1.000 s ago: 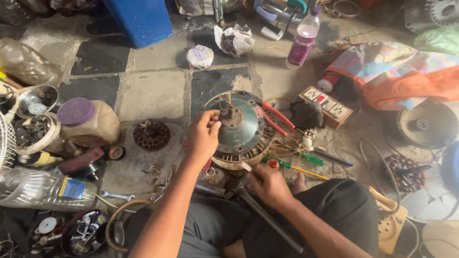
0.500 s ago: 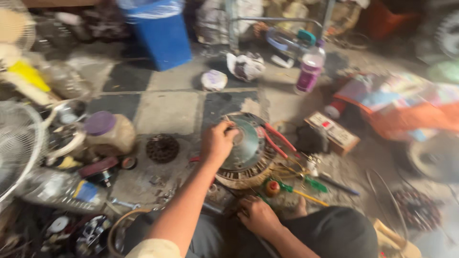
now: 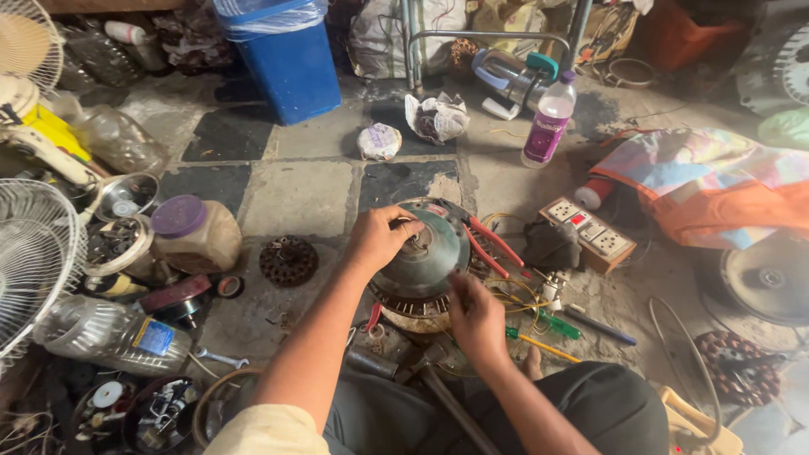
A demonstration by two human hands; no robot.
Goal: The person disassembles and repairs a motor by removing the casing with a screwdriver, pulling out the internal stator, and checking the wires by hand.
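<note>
**Fan motor on a cluttered workshop floor**

The floor (image 3: 303,198) is worn stone in pale and dark squares, dusty and crowded with parts. A round motor housing (image 3: 421,257) sits tilted at the near centre, just in front of the person's knees. The left hand (image 3: 377,238) curls over its far-left rim, fingers pinching at the hub. The right hand (image 3: 474,316) rests at its near-right edge, fingers bent; what they grip cannot be told. Red-handled pliers (image 3: 484,240) lie touching the housing's right side, with yellow wires (image 3: 518,295) just beside them.

To the left lie a rusty rotor (image 3: 288,260), a jar (image 3: 195,234) with a purple lid, a plastic bottle (image 3: 109,337) on its side and a wire fan guard (image 3: 34,261). A blue bin (image 3: 286,63) stands at the far side. On the right are a socket board (image 3: 590,234), a bottle (image 3: 549,118) with a purple label, and a bright cloth (image 3: 716,181).
</note>
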